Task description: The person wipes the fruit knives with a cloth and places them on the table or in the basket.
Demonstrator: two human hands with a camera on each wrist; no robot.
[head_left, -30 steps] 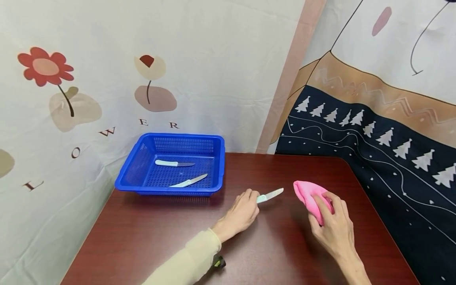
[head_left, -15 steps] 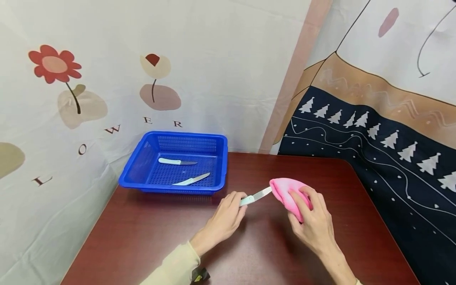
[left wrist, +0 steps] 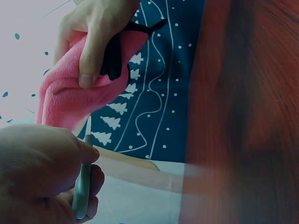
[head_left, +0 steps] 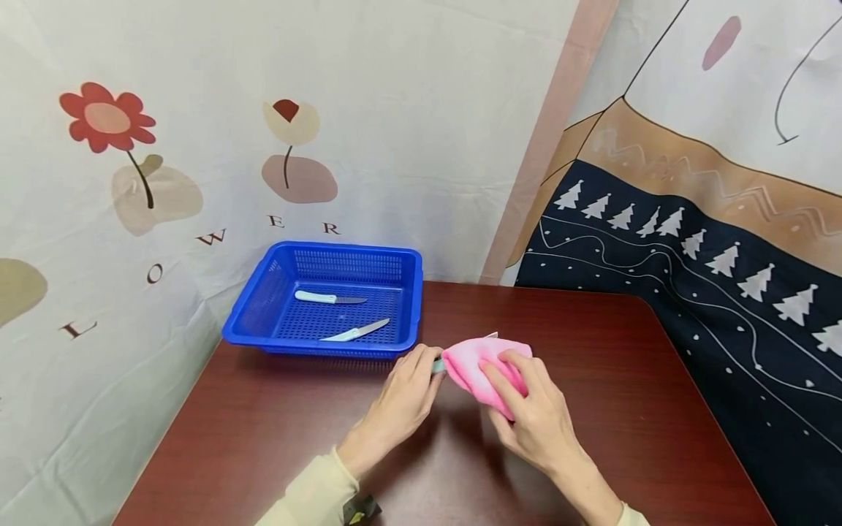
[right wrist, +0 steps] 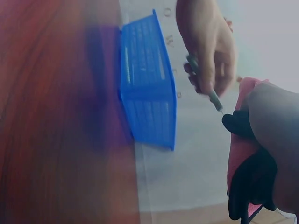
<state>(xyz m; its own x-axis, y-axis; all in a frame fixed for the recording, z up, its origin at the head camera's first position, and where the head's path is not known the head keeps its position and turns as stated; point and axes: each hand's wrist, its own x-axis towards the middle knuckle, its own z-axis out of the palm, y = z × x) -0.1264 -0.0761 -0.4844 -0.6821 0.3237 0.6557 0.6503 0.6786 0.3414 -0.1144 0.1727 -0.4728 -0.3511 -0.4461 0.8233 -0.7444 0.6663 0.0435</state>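
Observation:
My left hand (head_left: 397, 402) grips a small knife (head_left: 438, 365) by its pale green handle, which also shows curled in the fingers in the left wrist view. My right hand (head_left: 536, 413) holds a folded pink cloth (head_left: 470, 361), thumb and fingers pinching it from both sides. The cloth overlaps most of the blade in the head view; only the tip peeks out beyond its far edge. In the right wrist view the handle (right wrist: 215, 99) points toward the cloth, near dark finger-like shapes under it. Both hands are above the table, close together.
Behind my left hand stands a blue plastic basket (head_left: 322, 347) with two more knives lying in it, one at the back (head_left: 329, 297) and one near the front (head_left: 357, 330). The brown table (head_left: 592, 351) meets printed wall cloths at its back and right edges.
My right hand has moved left with the pink cloth until it covers the blade. The left hand has come left and slightly nearer with the knife.

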